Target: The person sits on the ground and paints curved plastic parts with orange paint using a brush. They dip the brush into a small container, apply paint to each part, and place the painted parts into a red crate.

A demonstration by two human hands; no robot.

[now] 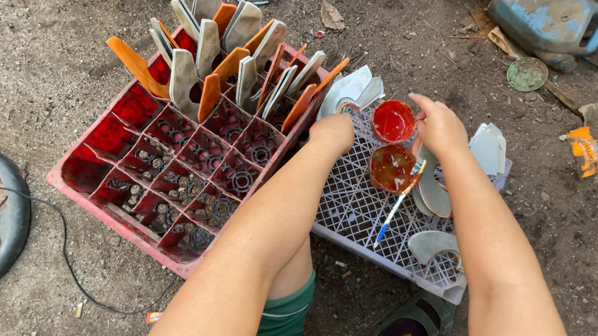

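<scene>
A small round red plastic lid (393, 120) filled with red paint is seen resting on the upturned white lattice plastic crate (356, 209), touched at its right rim by the right hand (440, 126), whose fingers are curled down; whether anything is held in that grip cannot be told. Just below it, a round clear container of orange-red liquid (393, 167) is set on the same crate, with a thin blue-and-white brush (394, 211) leaned beside it. The left hand (334, 130) is closed into a loose fist at the crate's left edge, its hold hidden. Grey curved flat pieces (432, 245) lie nearby. Left of this, a red divided plastic crate (179, 165) stands on the dirt ground.
</scene>
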